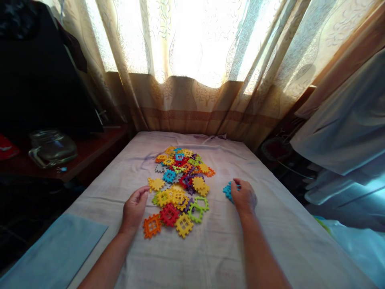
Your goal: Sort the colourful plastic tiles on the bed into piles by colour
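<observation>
A heap of flat plastic interlocking tiles (170, 215) with notched edges lies in the middle of the cloth-covered table, in yellow, red, orange, green, blue, purple and grey. Some have window-like cutouts. At the heap's left edge is my left hand (134, 207), its thumb and fingers pressed together beside a yellow tile (157, 184); whether it touches that tile or pinches something small I cannot tell. To the right, apart from the heap, my right hand (245, 196) is closed on blue interlocking tiles (227, 191), low over the cloth. The fingers partly hide them.
A light blue flat sheet (57, 251) lies at the table's left front. Beyond the left edge, a glass jug (52, 148) stands on a dark red desk (99, 149) below a black screen (39, 80). Curtains (192, 98) hang behind; pale fabric (345, 108) hangs at right.
</observation>
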Tool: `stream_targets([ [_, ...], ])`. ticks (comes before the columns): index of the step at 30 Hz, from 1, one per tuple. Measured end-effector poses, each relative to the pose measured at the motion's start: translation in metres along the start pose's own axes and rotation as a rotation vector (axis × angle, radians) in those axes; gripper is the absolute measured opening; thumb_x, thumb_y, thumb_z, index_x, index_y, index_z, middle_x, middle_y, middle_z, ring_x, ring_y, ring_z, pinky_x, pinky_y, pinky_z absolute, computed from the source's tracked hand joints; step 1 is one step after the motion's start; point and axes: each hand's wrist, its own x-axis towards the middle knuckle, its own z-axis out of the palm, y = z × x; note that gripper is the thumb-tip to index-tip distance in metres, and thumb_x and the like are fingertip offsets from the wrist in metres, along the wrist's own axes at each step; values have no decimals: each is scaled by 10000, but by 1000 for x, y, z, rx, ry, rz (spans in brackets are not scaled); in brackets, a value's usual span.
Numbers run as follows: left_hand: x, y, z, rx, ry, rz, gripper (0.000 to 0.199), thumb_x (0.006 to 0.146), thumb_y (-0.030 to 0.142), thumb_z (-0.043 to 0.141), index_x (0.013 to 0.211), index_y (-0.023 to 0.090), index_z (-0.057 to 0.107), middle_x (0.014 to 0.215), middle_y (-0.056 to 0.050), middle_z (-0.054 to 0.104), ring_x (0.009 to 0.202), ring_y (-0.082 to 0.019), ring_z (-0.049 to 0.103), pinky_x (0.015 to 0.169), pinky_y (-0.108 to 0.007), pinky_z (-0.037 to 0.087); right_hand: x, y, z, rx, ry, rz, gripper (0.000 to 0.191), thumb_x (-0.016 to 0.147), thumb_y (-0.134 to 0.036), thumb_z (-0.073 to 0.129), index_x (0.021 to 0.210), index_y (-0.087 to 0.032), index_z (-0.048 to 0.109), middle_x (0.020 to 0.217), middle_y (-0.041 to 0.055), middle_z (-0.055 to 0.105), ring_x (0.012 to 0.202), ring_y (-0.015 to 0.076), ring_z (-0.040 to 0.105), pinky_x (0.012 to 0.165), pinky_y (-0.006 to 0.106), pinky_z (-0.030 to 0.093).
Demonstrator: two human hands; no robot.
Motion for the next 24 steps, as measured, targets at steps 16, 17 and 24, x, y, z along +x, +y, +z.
stream_targets([
  [16, 7, -2, 5, -48, -15, 24, 338, 785, 449, 573, 945, 189, 717, 1052, -80, 739, 1032, -232, 672, 983, -389, 502, -46, -160, 62, 22, -322, -867, 346, 804, -303, 653, 1143, -239, 671, 1307, 80, 605, 1205, 259, 493, 1016, 402, 364],
  [17, 7, -2, 6, -49, -16, 25, 333, 786, 447, 573, 941, 190, 718, 1053, -80, 738, 1031, -232, 672, 980, -387, 504, -45, -163, 64, -4, -338, -874, 349, 803, -311, 654, 1144, -241, 667, 1307, 80, 602, 1211, 262, 483, 1015, 406, 358],
  [24, 7, -4, 8, -64, -7, 43, 328, 789, 450, 571, 928, 192, 718, 1049, -81, 735, 1021, -226, 670, 978, -383, 504, -49, -172, 75, -94, -390, -846, 238, 832, -269, 601, 1057, -225, 666, 1176, 87, 633, 1137, 250, 500, 966, 385, 356],
])
